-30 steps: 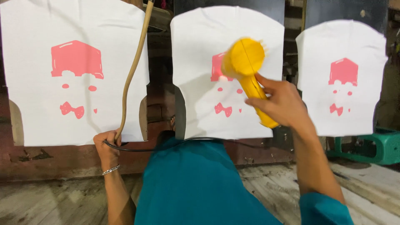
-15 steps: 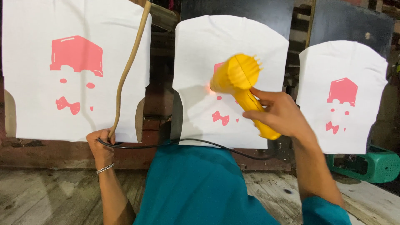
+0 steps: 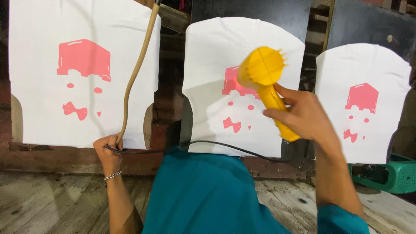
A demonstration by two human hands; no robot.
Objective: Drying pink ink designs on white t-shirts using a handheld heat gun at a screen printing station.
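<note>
Yellow dryer (image 3: 265, 84) gripped in right hand (image 3: 303, 115), left hand (image 3: 108, 149) closed on cord (image 3: 136, 71)

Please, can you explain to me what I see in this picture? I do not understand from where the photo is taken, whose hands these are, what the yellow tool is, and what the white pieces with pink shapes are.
There is no machine here: a person works with bare hands, and a camera worn on the head looks down at them, so the arms reach in from below. The teal cloth at the bottom is the person's own clothing.

The right hand grips a yellow handheld blower, much like a hair dryer, held in front of the middle white garment. The left hand holds a tan hose and the black cord together.

Three white garments are stretched over boards, each printed with a pink design. Below them is a worn wooden floor, and a green crate stands at the right.
</note>
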